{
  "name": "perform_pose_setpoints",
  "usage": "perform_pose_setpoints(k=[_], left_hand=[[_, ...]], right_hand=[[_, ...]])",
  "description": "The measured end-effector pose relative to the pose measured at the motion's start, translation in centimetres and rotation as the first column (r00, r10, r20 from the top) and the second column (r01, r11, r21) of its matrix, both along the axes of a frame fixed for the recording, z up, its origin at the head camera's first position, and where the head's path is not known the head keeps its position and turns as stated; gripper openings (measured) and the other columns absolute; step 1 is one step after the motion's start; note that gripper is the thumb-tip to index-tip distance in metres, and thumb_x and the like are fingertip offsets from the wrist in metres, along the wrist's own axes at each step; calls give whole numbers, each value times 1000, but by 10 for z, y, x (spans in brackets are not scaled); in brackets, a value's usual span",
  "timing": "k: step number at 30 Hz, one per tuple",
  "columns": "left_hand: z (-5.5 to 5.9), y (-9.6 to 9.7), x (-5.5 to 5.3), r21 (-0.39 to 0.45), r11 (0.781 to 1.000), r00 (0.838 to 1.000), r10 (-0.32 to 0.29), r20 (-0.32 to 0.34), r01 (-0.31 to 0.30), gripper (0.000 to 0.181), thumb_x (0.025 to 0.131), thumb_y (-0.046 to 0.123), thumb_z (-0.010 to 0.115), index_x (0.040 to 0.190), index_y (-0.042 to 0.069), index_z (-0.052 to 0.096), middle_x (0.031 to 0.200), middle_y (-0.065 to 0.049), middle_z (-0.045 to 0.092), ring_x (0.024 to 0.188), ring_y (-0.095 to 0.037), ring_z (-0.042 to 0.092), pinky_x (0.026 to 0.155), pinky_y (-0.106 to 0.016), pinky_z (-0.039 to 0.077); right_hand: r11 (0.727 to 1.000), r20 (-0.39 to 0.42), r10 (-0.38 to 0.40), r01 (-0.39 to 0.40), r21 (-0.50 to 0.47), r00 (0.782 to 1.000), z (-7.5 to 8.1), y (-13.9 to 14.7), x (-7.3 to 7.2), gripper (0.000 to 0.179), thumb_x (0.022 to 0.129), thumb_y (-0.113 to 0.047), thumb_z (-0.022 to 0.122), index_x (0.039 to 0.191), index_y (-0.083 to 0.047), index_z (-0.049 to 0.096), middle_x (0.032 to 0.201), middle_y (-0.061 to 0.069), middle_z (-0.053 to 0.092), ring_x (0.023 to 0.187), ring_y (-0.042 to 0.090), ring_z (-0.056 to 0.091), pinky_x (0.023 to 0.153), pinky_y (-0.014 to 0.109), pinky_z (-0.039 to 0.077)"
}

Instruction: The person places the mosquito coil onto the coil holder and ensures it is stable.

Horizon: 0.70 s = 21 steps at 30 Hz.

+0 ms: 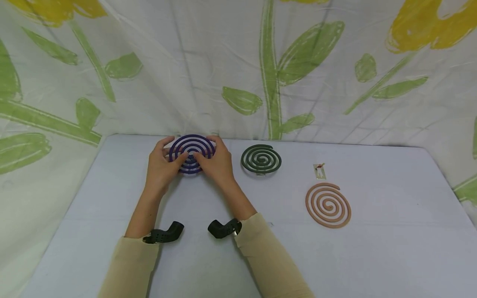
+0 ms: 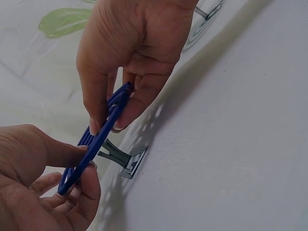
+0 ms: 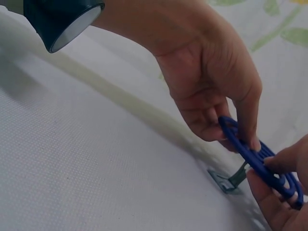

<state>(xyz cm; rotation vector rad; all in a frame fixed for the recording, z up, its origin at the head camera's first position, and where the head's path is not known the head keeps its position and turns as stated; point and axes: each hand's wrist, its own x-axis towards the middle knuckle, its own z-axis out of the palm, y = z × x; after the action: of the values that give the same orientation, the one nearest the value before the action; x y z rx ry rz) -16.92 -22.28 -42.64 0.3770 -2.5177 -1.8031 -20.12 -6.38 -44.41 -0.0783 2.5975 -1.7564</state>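
Note:
A dark blue mosquito coil [image 2: 100, 137] is pinched between both hands, tilted, at the table's far left edge. My left hand [image 1: 162, 169] grips its left side, thumb on the near face and fingers behind. On the opposite side my right hand [image 1: 221, 164] pinches it the same way, the two thumbs close together near its middle. Just under the coil, a small metal coil stand [image 2: 119, 155] rises from its flat base on the white table; the right wrist view shows this stand [image 3: 226, 184] too. Whether its tip touches the coil, I cannot tell.
Right of my hands, a green mosquito coil [image 1: 262, 159] sits raised on a metal stand [image 1: 261, 174]. Farther right, a brown coil [image 1: 329, 206] lies flat below a small metal stand [image 1: 319, 171] with a red tip. A flower-patterned curtain [image 1: 201, 82] hangs behind the table.

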Motion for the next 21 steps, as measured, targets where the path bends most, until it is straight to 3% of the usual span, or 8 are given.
perform_pose_setpoints(k=[13, 21], left_hand=[[0, 2, 0, 16, 1000, 1000, -7, 6, 7, 72, 102, 14, 69, 165, 13, 35, 149, -28, 58, 126, -40, 64, 70, -7, 56], [2, 3, 0, -21, 1000, 1000, -1, 2, 1, 69, 102, 14, 69, 164, 13, 38, 146, -28, 59, 125, -38, 64, 72, -5, 53]], right_hand=[[1000, 17, -8, 8, -10, 1000, 3, 1, 0, 59, 89, -20, 81, 143, -8, 60, 121, 15, 75, 102, 23, 69, 89, 32, 59], [1000, 32, -3, 4, -22, 999, 4, 1, 0, 59, 89, -20, 81, 143, -8, 60, 121, 16, 74, 103, 24, 69, 91, 33, 59]])
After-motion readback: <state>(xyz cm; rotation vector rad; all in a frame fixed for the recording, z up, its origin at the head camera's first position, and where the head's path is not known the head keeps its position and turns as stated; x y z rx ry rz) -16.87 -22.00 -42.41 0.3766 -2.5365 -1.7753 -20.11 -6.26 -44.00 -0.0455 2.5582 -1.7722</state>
